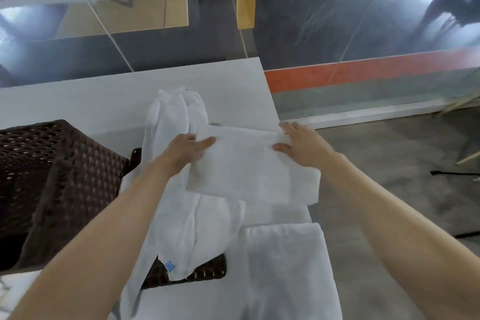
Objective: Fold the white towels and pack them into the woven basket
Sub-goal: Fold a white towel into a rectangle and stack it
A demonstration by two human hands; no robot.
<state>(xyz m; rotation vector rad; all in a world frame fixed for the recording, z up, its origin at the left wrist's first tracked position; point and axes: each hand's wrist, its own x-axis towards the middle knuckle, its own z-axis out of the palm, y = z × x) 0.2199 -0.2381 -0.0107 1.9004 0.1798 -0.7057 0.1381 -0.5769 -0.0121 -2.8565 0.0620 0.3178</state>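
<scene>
Beside woven basket (65,176), folded towel (241,166), crumpled towel (179,205)

White towels (241,163), brown woven basket (65,176)

My left hand (189,149) and my right hand (298,145) are bare, and so are both forearms (384,205), uncovered from the knuckles back to where each arm leaves the picture. The wide lens makes the arms look long, broad close to the camera and tapering to narrow wrists. The forearms look smooth; any finer detail is lost in blur. My right fingers (288,126) are slim, the nails too soft to make out. A small pale spot sits by my left knuckles; nail or ring, I cannot tell.
</scene>
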